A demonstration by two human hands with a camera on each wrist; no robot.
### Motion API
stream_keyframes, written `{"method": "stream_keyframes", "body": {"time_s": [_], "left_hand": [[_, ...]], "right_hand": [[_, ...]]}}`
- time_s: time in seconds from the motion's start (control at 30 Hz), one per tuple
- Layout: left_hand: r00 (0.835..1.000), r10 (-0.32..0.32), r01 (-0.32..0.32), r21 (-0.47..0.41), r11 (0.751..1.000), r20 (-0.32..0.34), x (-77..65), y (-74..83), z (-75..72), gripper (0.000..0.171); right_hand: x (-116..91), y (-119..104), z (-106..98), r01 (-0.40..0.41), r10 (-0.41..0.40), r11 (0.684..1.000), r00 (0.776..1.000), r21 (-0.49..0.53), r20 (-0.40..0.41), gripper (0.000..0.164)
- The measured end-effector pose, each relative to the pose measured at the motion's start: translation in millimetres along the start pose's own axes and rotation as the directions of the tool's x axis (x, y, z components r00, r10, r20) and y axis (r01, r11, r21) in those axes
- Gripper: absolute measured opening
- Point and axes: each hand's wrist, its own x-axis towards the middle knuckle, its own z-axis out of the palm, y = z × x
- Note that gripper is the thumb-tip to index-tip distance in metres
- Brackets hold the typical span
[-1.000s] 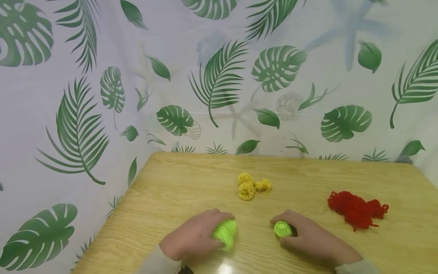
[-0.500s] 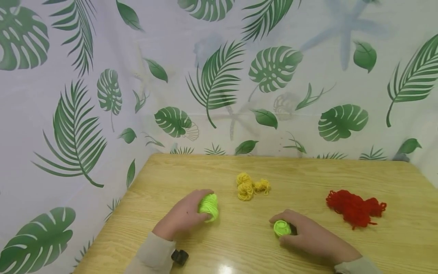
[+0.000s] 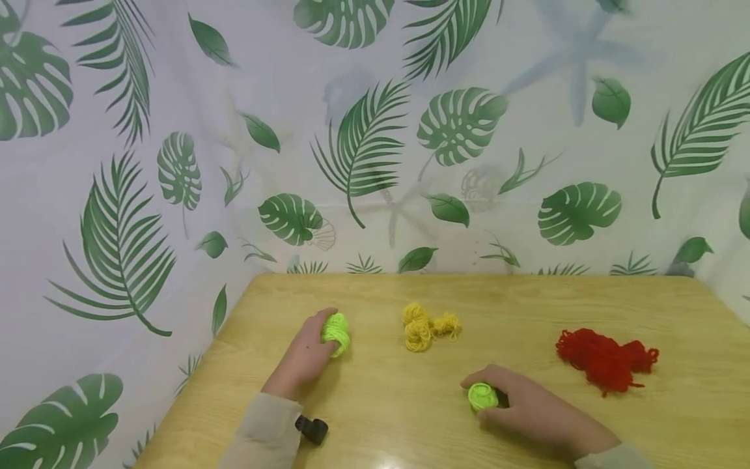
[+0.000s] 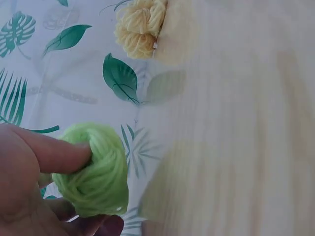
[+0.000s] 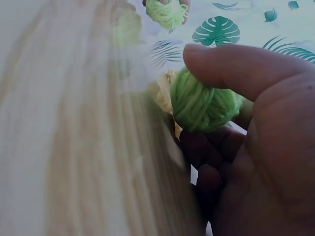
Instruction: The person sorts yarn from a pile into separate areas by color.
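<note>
My left hand point(image 3: 306, 350) is at the left of the wooden table, gripping a neon green yarn ball point(image 3: 336, 335). In the left wrist view the thumb presses on this yarn ball point(image 4: 93, 169) and the fingers curl under it. Toward the front right, my right hand point(image 3: 518, 404) holds a second, smaller-looking neon green yarn ball point(image 3: 482, 396). The right wrist view shows that ball point(image 5: 203, 101) between the thumb above and curled fingers below. A bundle of yellow yarn point(image 3: 418, 327) lies between the hands, farther back.
A loose heap of red yarn point(image 3: 606, 360) lies on the right side of the wooden table point(image 3: 387, 397). White cloth point(image 3: 375, 143) printed with green leaves hangs behind and to the left. A small black device point(image 3: 312, 430) sits at the left wrist.
My left hand has carried its green yarn ball leftward and farther back across the table, away from the other ball. The right hand stays in place with its ball.
</note>
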Motion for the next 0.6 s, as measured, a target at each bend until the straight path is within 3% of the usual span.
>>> {"method": "stream_keyframes", "body": {"time_s": [0.17,0.4,0.6], "left_hand": [[1.0,-0.002,0.002,-0.017,1.0,-0.006,9.3,-4.4,2.5,0.063],[0.994,-0.093,0.092,-0.032,0.995,-0.053,11.2,-12.0,0.9,0.066],[0.998,-0.068,0.068,0.01,0.998,-0.013,10.2,-16.8,-0.3,0.067]], "right_hand": [[3,2,0,0.02,-0.02,1.0,1.0,0.006,0.007,0.041],[5,6,-2,0.046,-0.046,0.999,0.998,0.012,0.03,0.041],[3,5,-4,0.051,-0.051,0.999,0.998,0.017,0.033,0.04]]}}
